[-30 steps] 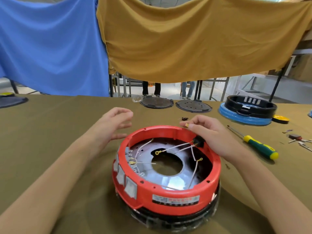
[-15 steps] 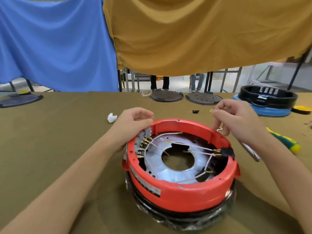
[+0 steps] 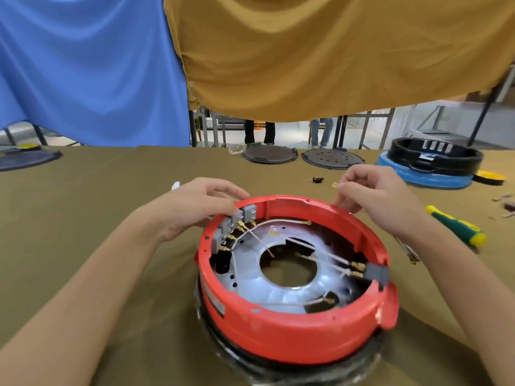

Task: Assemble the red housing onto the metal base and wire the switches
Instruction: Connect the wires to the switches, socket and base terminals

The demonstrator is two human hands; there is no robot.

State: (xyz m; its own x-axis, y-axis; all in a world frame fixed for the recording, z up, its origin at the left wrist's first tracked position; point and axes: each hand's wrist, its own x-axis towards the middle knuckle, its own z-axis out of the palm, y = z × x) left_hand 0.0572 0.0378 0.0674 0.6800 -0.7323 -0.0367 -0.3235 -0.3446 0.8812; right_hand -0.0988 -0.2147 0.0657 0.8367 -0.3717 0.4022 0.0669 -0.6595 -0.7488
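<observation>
The red housing (image 3: 292, 332) sits in the middle of the desk (image 3: 83, 218), a round open ring with a small lug sticking out on its right side and a pale label on its left outer wall. It rests over the metal base (image 3: 250, 277), a shiny silver plate with a large round hole in its centre; a dark rim shows under the housing at the bottom. Along the housing's inner left wall stands a row of grey switches (image 3: 237, 221) with brass terminals, and white wires (image 3: 315, 246) cross the base to a dark grey block (image 3: 376, 273) on the inner right wall.

The left hand (image 3: 195, 207) rests on the housing's far left rim, its fingers curled over the edge beside the switches. The right hand (image 3: 376, 199) hovers above the housing's far right rim, its fingertips pinching a small brass connector (image 3: 335, 185).

Right of the housing lies a green and yellow screwdriver (image 3: 457, 229). Beyond the housing, two dark round plates (image 3: 301, 156) lie flat, and to their right stands a black ring on a blue base (image 3: 429, 165).
</observation>
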